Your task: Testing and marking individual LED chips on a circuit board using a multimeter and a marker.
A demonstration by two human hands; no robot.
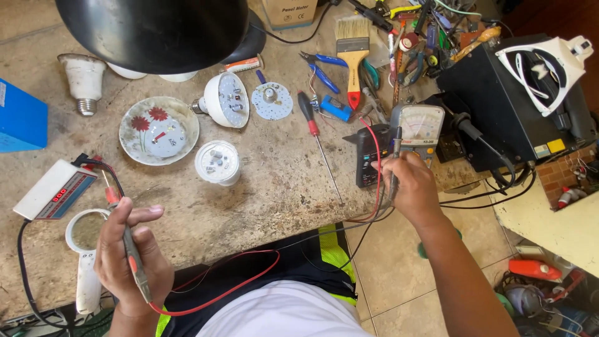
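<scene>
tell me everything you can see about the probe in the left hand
The red test probe is a slim pen-shaped tool, seemingly plastic, with a red upper section, a dark grey grip and a thin metal tip pointing up toward the white tester box. The left hand grips it by the middle, nearly upright and tilted slightly, at the bench's near edge. A red lead leaves its lower end and loops across the person's lap.

A: Bench layout, near edge? Left hand [128, 262] with a probe [130, 246] beside the magnifier [84, 234]; tester box [55, 195] just behind.

B: Centre: dish [159, 130], lamp base [217, 162] to its right, bulb [223, 100] behind that. Screwdriver [317, 140] further right.

A: Right hand [410, 187] at the bench edge, touching the multimeter [368, 153]; analog meter [419, 128] just behind, brush [353, 50] at the back.
</scene>
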